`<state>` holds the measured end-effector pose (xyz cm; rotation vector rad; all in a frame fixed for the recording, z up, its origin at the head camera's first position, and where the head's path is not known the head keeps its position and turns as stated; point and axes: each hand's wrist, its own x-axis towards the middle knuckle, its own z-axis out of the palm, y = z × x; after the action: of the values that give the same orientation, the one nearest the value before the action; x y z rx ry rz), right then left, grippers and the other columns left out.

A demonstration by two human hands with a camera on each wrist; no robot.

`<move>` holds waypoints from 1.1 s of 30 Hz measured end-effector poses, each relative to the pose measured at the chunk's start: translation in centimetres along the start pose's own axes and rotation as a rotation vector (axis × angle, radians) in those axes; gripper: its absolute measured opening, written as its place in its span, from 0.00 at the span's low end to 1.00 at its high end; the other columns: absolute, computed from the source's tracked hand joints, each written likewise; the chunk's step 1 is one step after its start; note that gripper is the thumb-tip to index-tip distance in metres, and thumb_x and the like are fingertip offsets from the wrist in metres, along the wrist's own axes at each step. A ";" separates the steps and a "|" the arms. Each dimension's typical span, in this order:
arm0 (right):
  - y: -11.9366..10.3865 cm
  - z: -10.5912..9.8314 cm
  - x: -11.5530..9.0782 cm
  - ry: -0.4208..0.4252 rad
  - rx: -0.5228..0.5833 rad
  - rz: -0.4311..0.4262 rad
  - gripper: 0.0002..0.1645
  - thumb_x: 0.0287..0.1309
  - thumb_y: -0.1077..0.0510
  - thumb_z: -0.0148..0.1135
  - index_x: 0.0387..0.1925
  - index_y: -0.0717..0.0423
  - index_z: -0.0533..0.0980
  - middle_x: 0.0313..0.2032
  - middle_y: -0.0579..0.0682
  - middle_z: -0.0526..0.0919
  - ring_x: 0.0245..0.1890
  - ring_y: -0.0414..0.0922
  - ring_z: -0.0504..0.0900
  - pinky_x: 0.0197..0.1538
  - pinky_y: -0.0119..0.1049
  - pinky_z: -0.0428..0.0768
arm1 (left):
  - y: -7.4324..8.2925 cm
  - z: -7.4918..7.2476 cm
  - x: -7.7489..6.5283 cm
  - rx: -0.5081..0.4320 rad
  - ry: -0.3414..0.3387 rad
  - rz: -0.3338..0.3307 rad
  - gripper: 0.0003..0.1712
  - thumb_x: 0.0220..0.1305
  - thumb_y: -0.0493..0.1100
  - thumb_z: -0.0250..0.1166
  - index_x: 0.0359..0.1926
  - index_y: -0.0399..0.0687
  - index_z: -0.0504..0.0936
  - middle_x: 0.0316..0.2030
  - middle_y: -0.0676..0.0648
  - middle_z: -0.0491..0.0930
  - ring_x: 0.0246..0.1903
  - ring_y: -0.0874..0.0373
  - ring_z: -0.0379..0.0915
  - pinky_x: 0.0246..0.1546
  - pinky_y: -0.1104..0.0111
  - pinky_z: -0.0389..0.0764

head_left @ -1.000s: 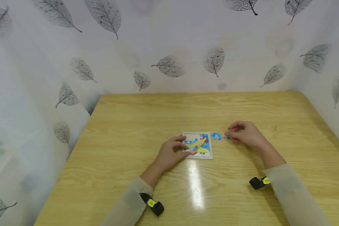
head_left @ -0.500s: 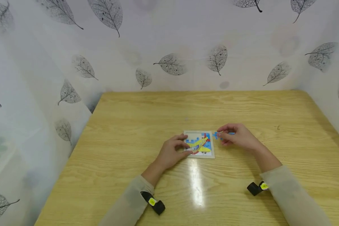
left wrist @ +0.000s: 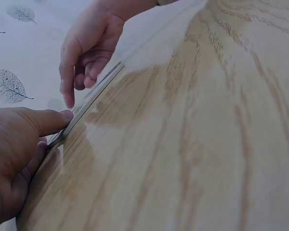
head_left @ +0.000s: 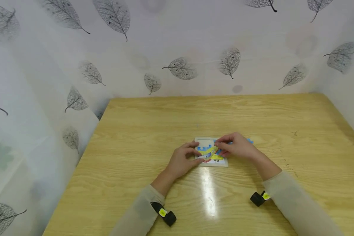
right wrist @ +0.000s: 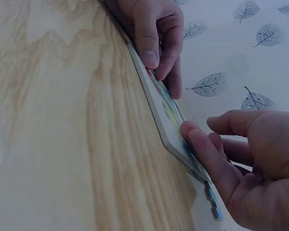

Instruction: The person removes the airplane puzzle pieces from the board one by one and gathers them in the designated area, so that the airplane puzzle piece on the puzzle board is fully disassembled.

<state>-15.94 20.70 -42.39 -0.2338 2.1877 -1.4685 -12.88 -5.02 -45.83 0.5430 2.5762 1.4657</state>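
Note:
A small jigsaw puzzle (head_left: pixel 211 163) in a pale frame, with a yellow aeroplane on blue, lies on the table. Its upper left part shows bare backing in the head view. My left hand (head_left: pixel 183 159) holds the frame at its left side, thumb on the near edge and fingers over the face. My right hand (head_left: pixel 238 145) reaches over the puzzle's right side, fingertips at the tail area; thumb and index finger stand apart in the right wrist view, no piece visible between them. A loose blue puzzle piece (head_left: pixel 250 141) shows beyond the right hand, which hides part of the picture.
The wooden table (head_left: pixel 153 124) runs back to a pale curtain (head_left: pixel 200 39) printed with leaves. Black wrist cameras, left (head_left: pixel 168 217) and right (head_left: pixel 257 198), hang at the sleeves. In the right wrist view loose pieces (right wrist: pixel 213 202) lie beside the frame.
My right hand has moved left from the loose pieces to over the puzzle's right side. My left hand keeps its hold on the frame. The head view has shifted slightly.

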 end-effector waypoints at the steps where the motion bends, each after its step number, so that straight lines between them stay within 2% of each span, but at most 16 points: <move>1: 0.1 0.2 0.1 0.000 -0.005 0.008 0.21 0.70 0.56 0.59 0.56 0.69 0.78 0.42 0.61 0.85 0.34 0.45 0.88 0.38 0.36 0.89 | 0.0 0.0 0.0 0.002 0.000 0.002 0.09 0.57 0.43 0.76 0.37 0.46 0.88 0.63 0.48 0.77 0.69 0.50 0.68 0.72 0.59 0.67; 8: 0.3 0.8 0.2 0.011 -0.061 -0.022 0.21 0.71 0.57 0.57 0.57 0.69 0.77 0.39 0.60 0.84 0.32 0.44 0.86 0.36 0.34 0.88 | 0.3 0.0 0.0 0.022 0.004 0.014 0.09 0.56 0.43 0.76 0.37 0.45 0.88 0.63 0.47 0.78 0.69 0.49 0.68 0.73 0.58 0.65; 13: 0.2 1.1 0.2 0.046 -0.101 -0.032 0.18 0.71 0.57 0.58 0.53 0.67 0.79 0.36 0.58 0.84 0.29 0.43 0.84 0.33 0.33 0.87 | 0.4 -0.1 0.0 0.029 0.003 0.026 0.09 0.56 0.43 0.76 0.37 0.45 0.88 0.63 0.47 0.78 0.68 0.49 0.68 0.73 0.58 0.66; 17: 0.0 1.6 0.1 0.074 -0.191 -0.083 0.16 0.71 0.58 0.57 0.50 0.66 0.80 0.37 0.57 0.83 0.26 0.42 0.81 0.27 0.31 0.83 | 0.2 0.0 -0.1 0.026 0.002 0.021 0.09 0.57 0.43 0.76 0.37 0.45 0.88 0.63 0.47 0.78 0.69 0.49 0.68 0.72 0.59 0.67; 21: -0.3 2.1 -0.2 0.118 -0.328 -0.155 0.13 0.70 0.60 0.57 0.48 0.66 0.80 0.47 0.65 0.76 0.26 0.42 0.77 0.25 0.30 0.78 | 0.1 0.1 0.0 0.022 0.001 0.018 0.09 0.57 0.43 0.76 0.37 0.45 0.88 0.63 0.47 0.78 0.69 0.49 0.68 0.71 0.60 0.69; 24: -0.4 2.3 -0.4 0.150 -0.386 -0.170 0.12 0.70 0.59 0.57 0.46 0.65 0.80 0.55 0.69 0.66 0.28 0.42 0.76 0.29 0.30 0.77 | -0.2 0.2 0.1 0.025 0.002 0.018 0.09 0.57 0.43 0.76 0.37 0.45 0.88 0.63 0.47 0.78 0.69 0.49 0.68 0.71 0.59 0.69; 26: -0.5 2.4 -0.6 0.161 -0.395 -0.173 0.12 0.70 0.59 0.57 0.45 0.64 0.80 0.57 0.70 0.64 0.30 0.42 0.77 0.31 0.30 0.78 | -0.3 0.3 0.1 0.027 0.003 0.022 0.09 0.57 0.44 0.76 0.37 0.46 0.88 0.63 0.47 0.78 0.69 0.49 0.68 0.71 0.59 0.69; 28: -0.5 2.3 -0.6 0.164 -0.395 -0.170 0.11 0.70 0.59 0.57 0.46 0.62 0.81 0.57 0.67 0.67 0.31 0.43 0.77 0.31 0.31 0.78 | -0.3 0.3 0.1 0.026 0.004 0.025 0.09 0.57 0.44 0.76 0.37 0.46 0.88 0.63 0.47 0.78 0.68 0.49 0.69 0.71 0.59 0.69; 33: -0.8 1.8 -0.6 0.139 -0.309 -0.175 0.15 0.72 0.65 0.50 0.56 0.67 0.75 0.50 0.65 0.72 0.32 0.45 0.81 0.32 0.30 0.85 | -0.2 0.2 0.0 0.020 0.006 0.024 0.09 0.57 0.44 0.76 0.37 0.46 0.88 0.63 0.47 0.78 0.68 0.50 0.69 0.72 0.59 0.68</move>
<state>-14.61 19.15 -42.04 -0.4496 2.5610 -1.2596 -12.90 -4.98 -46.09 0.5746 2.6009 1.4522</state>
